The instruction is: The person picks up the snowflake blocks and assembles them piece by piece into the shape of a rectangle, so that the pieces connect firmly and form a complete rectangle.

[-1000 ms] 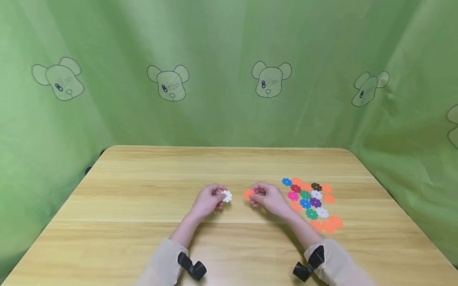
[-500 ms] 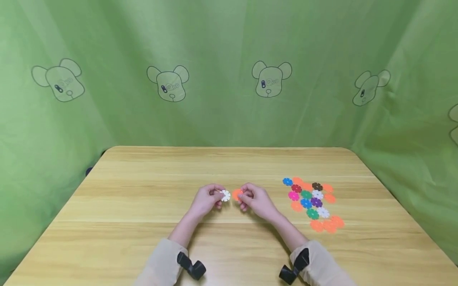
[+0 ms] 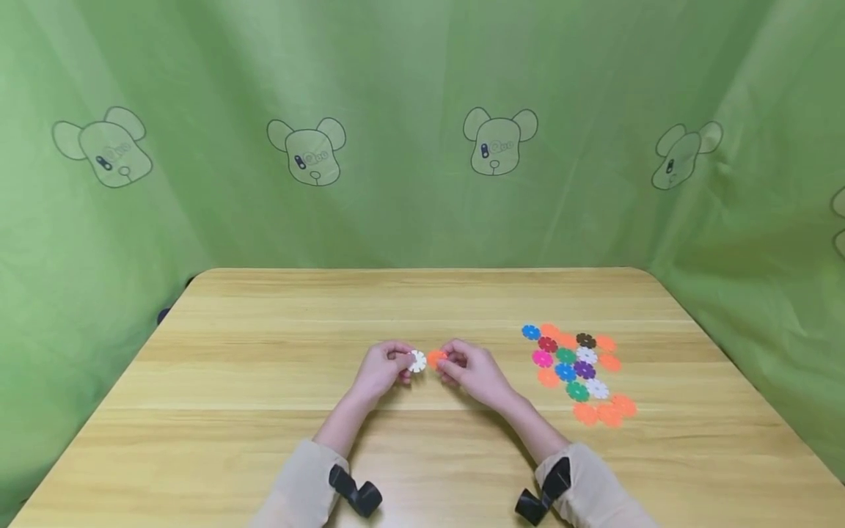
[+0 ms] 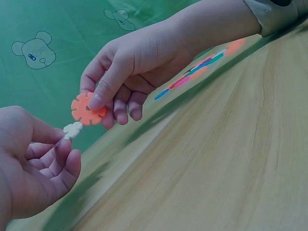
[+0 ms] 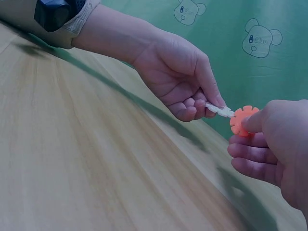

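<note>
My left hand [image 3: 385,369] pinches a white notched plastic disc [image 3: 417,361] between thumb and fingers, above the table. Opposite it, my right hand [image 3: 471,372] pinches an orange notched disc [image 3: 436,359] by its right side. The two discs face each other edge to edge. In the left wrist view the orange disc [image 4: 86,109] stands more upright, while the white disc [image 4: 73,129] lies flatter and at an angle to it. From the right wrist view, the white disc [image 5: 220,110] reaches the orange one's rim; whether their notches interlock I cannot tell. Fingertips cover part of each disc.
On the right of the wooden table [image 3: 264,455] lies a loose group of several notched discs, among them a purple disc [image 3: 584,369], a green disc [image 3: 577,391] and a brown disc [image 3: 585,340]. A green curtain [image 3: 409,220] hangs behind the table.
My right hand has moved left with the orange disc, closing the gap to the white disc. The left hand has stayed almost in place. The loose discs lie as before.
</note>
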Demonstrator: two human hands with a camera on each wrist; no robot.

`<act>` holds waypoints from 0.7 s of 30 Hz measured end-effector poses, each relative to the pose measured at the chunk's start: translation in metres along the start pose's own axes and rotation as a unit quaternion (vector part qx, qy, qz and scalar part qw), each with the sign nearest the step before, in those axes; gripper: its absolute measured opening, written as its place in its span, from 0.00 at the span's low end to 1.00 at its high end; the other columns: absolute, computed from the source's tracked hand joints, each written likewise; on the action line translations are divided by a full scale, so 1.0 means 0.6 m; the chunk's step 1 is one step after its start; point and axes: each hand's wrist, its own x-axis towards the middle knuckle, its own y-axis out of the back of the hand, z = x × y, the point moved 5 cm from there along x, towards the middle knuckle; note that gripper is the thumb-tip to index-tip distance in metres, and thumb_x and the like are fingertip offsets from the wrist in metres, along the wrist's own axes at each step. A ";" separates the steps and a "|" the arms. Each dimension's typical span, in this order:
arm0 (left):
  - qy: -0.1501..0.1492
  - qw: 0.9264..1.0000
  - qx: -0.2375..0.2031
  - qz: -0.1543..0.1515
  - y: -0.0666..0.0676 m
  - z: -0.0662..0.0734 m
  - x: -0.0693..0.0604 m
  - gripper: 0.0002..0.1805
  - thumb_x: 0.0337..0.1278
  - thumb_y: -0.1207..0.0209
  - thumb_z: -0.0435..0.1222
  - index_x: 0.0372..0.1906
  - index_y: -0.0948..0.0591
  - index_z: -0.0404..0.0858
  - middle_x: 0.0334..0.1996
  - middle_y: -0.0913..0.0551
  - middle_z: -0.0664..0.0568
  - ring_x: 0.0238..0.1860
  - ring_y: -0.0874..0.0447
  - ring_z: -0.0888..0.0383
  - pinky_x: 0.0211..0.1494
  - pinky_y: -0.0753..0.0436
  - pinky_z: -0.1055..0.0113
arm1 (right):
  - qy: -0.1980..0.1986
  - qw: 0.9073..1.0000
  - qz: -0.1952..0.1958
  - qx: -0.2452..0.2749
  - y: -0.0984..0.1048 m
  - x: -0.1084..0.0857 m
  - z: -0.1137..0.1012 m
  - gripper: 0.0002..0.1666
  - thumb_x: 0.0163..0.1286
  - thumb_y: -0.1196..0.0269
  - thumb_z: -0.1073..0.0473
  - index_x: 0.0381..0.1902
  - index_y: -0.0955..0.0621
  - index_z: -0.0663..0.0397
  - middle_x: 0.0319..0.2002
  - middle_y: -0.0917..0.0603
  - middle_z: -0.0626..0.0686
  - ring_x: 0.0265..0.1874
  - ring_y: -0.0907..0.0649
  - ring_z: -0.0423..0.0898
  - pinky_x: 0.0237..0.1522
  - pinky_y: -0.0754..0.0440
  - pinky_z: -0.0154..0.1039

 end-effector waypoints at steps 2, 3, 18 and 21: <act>0.007 1.000 -0.016 0.000 0.000 0.002 -0.001 0.10 0.56 0.45 0.25 0.42 0.25 0.22 0.26 0.21 0.46 0.23 0.25 0.60 0.30 0.20 0.68 | 0.004 1.000 0.007 -0.009 0.001 0.001 0.000 0.05 0.62 0.39 0.66 0.37 0.21 0.60 0.28 0.17 0.55 0.25 0.18 0.47 0.26 0.19 0.36; 0.009 1.000 -0.020 -0.001 0.000 0.004 -0.002 0.10 0.56 0.45 0.25 0.42 0.26 0.22 0.26 0.21 0.46 0.23 0.25 0.60 0.30 0.20 0.67 | 0.007 1.000 0.010 -0.013 0.001 0.001 0.001 0.05 0.62 0.39 0.66 0.37 0.21 0.60 0.28 0.17 0.55 0.25 0.18 0.47 0.26 0.19 0.36; 0.003 0.999 -0.030 0.014 -0.003 0.003 -0.003 0.09 0.54 0.44 0.23 0.40 0.24 0.21 0.23 0.21 0.48 0.21 0.25 0.63 0.24 0.25 0.74 | 0.098 0.993 0.035 -0.056 -0.004 -0.003 -0.011 0.05 0.61 0.36 0.64 0.30 0.21 0.62 0.26 0.16 0.55 0.22 0.17 0.44 0.27 0.19 0.32; -0.006 0.999 -0.028 0.017 -0.006 0.002 -0.002 0.08 0.53 0.45 0.22 0.39 0.24 0.21 0.22 0.22 0.48 0.20 0.26 0.63 0.24 0.25 0.75 | 0.083 0.995 0.031 -0.037 -0.006 -0.005 -0.009 0.05 0.61 0.37 0.65 0.30 0.21 0.64 0.25 0.16 0.57 0.22 0.17 0.46 0.26 0.19 0.33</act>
